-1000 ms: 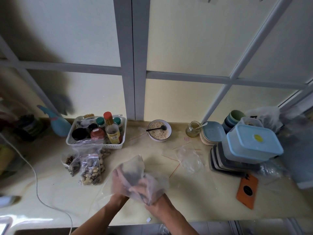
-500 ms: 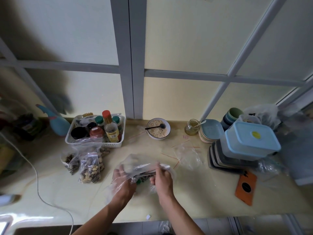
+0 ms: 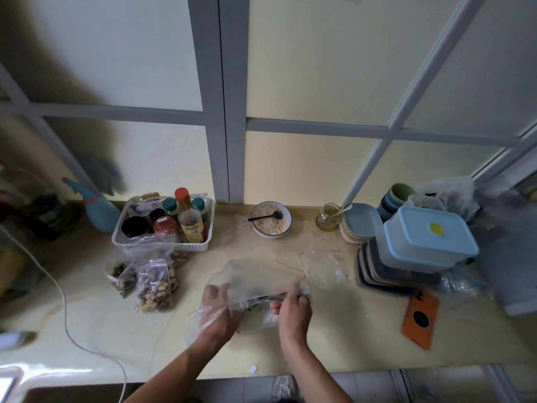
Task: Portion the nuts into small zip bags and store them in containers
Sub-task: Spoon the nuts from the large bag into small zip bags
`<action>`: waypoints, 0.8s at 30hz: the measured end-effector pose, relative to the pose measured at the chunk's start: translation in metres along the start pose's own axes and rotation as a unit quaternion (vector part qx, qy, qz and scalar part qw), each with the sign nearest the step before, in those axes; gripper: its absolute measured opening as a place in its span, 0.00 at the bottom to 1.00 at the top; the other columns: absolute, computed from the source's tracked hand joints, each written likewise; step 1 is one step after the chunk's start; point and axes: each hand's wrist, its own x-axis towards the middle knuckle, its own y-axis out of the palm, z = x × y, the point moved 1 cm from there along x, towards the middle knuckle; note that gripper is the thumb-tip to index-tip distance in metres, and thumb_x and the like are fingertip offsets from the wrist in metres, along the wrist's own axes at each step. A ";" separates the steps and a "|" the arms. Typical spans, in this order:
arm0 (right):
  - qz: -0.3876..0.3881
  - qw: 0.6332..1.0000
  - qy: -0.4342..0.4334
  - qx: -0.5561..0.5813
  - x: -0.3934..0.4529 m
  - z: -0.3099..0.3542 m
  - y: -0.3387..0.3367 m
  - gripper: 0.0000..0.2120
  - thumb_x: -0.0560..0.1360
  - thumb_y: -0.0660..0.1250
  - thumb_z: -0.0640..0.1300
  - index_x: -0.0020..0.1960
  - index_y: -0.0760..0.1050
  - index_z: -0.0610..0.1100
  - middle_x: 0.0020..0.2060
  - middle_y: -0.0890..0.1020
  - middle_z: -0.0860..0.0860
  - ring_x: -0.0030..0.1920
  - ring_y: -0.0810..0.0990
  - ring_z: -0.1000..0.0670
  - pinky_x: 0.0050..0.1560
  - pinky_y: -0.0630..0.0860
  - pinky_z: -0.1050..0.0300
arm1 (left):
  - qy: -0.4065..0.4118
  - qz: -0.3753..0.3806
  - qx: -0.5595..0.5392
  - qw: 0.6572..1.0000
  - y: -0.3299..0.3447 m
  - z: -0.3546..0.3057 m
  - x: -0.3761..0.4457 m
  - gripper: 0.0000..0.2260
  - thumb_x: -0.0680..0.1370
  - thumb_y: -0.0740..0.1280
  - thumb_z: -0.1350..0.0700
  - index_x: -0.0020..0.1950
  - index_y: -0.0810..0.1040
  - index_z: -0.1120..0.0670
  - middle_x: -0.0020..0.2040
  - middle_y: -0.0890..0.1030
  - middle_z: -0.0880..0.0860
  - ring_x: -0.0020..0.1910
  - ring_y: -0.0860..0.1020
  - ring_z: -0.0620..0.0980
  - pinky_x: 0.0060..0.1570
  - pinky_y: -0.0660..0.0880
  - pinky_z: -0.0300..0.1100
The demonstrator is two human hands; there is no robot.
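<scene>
A large clear plastic bag (image 3: pixel 250 279) lies on the counter in front of me, with dark contents showing dimly at its mouth. My left hand (image 3: pixel 216 312) grips its left side through the plastic. My right hand (image 3: pixel 292 311) pinches the bag's top edge on the right. To the left stand two filled zip bags: one of mixed nuts (image 3: pixel 157 286) and a smaller one of dark seeds (image 3: pixel 120 273). An empty zip bag (image 3: pixel 321 264) with a red strip lies to the right. A light-blue lidded container (image 3: pixel 427 239) sits on a stack of dark trays (image 3: pixel 386 279).
A white basket of bottles (image 3: pixel 165 225) stands at the back left and a bowl of crumbs with a spoon (image 3: pixel 270 219) at the back middle. A jar (image 3: pixel 327 217), plates (image 3: pixel 360 223) and cups (image 3: pixel 396 194) are back right. An orange phone (image 3: pixel 420 318) lies right. A white cable (image 3: pixel 65 309) crosses left.
The crumpled bag held up in both hands came down to the counter and was spread out. My hands moved apart to its two sides.
</scene>
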 end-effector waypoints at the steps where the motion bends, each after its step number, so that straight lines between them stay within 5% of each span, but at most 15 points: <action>1: 0.019 1.000 -0.018 -0.012 -0.001 0.000 -0.001 0.26 0.86 0.54 0.51 0.41 0.82 0.39 0.30 0.83 0.38 0.27 0.80 0.49 0.28 0.74 0.63 | -0.015 0.019 -0.004 1.000 0.006 0.009 0.004 0.24 0.66 0.59 0.36 0.62 0.66 0.35 0.51 0.61 0.42 0.47 0.77 0.45 0.41 0.79 0.42; 5: 0.116 0.986 -0.088 -0.077 -0.005 -0.007 -0.004 0.21 0.85 0.58 0.48 0.42 0.85 0.45 0.30 0.83 0.44 0.30 0.81 0.50 0.33 0.79 0.59 | -0.064 0.132 -0.019 0.989 0.033 0.041 0.025 0.26 0.66 0.65 0.39 0.62 0.74 0.44 0.48 0.79 0.53 0.39 0.80 0.45 0.29 0.77 0.35; 8: 0.213 0.962 -0.120 -0.124 -0.011 -0.014 -0.013 0.16 0.84 0.61 0.48 0.46 0.86 0.50 0.33 0.86 0.46 0.35 0.84 0.50 0.39 0.82 0.56 | -0.099 0.181 -0.053 0.977 0.019 0.022 0.009 0.05 0.75 0.70 0.58 0.47 0.76 0.53 0.39 0.76 0.48 0.34 0.72 0.40 0.30 0.72 0.29; 11: 0.276 0.938 -0.133 -0.161 -0.020 -0.018 -0.029 0.11 0.83 0.63 0.45 0.56 0.83 0.55 0.38 0.87 0.50 0.41 0.87 0.52 0.46 0.83 0.57 | -0.078 0.217 -0.012 0.973 0.030 0.041 0.013 0.10 0.78 0.70 0.55 0.38 0.74 0.49 0.36 0.74 0.46 0.33 0.70 0.39 0.35 0.72 0.31; 15: 0.303 0.923 -0.167 -0.166 -0.028 -0.016 -0.042 0.26 0.81 0.65 0.39 0.71 0.70 0.65 0.45 0.87 0.52 0.44 0.87 0.53 0.52 0.83 0.58 | -0.076 0.224 0.001 0.972 0.054 0.078 0.032 0.08 0.78 0.70 0.53 0.41 0.76 0.51 0.38 0.75 0.49 0.34 0.72 0.44 0.37 0.70 0.37; 21: 0.320 0.925 -0.126 -0.163 -0.026 -0.008 -0.047 0.11 0.77 0.69 0.43 0.57 0.83 0.54 0.44 0.88 0.50 0.45 0.87 0.50 0.55 0.83 0.48 | -0.025 0.162 0.007 0.987 0.016 0.017 0.013 0.15 0.82 0.62 0.54 0.37 0.64 0.45 0.35 0.68 0.44 0.32 0.68 0.40 0.30 0.66 0.30; 24: 0.288 0.929 -0.181 -0.150 -0.027 -0.010 -0.039 0.08 0.77 0.70 0.44 0.53 0.84 0.52 0.44 0.87 0.53 0.47 0.87 0.53 0.52 0.82 0.54 | -0.025 0.191 -0.010 0.981 0.021 0.019 0.014 0.09 0.78 0.66 0.45 0.40 0.69 0.42 0.37 0.74 0.47 0.38 0.76 0.45 0.42 0.73 0.38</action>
